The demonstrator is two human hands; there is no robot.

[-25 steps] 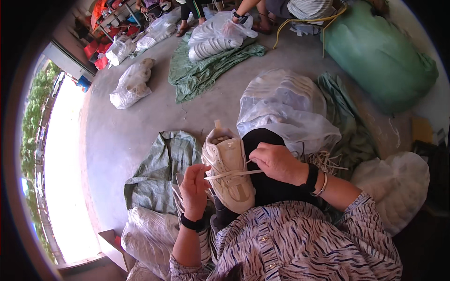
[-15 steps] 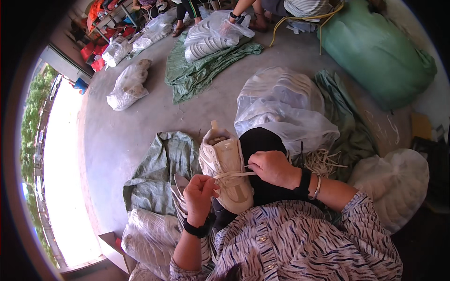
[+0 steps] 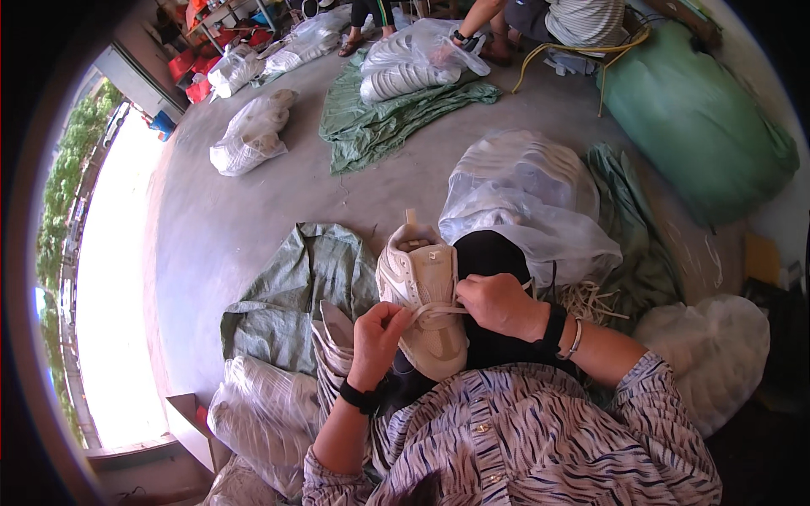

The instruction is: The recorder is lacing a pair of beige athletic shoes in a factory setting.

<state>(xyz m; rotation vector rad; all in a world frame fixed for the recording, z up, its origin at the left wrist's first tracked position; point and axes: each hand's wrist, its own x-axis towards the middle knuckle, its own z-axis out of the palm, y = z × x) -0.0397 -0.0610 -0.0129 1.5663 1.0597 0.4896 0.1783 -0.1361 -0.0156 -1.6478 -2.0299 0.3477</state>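
A smooth grey floor (image 3: 194,211) is spreading across the centre and left of the frame. In the upper right, a bulging green sack (image 3: 700,118) is leaning by the wall, while a clear plastic bag packed with pale items (image 3: 523,185) is lying right of centre. A crumpled green woven sheet (image 3: 291,291) is covering the floor left of centre. A black-clothed leg (image 3: 494,261) is showing near the middle, and beside it a cream-and-beige panelled shoe (image 3: 432,282) is resting at centre, toe pointing to the lower edge. Left of the shoe, the left hand (image 3: 377,341) is holding its grip together on a flat off-white lace (image 3: 439,309); on the right, the right hand (image 3: 502,304) is clamping the same lace. Judging progress, lacing is looking early: the lace is crossing low over the shoe, while the upper opening is seemingly lacking crossings, leaving those rows undone.
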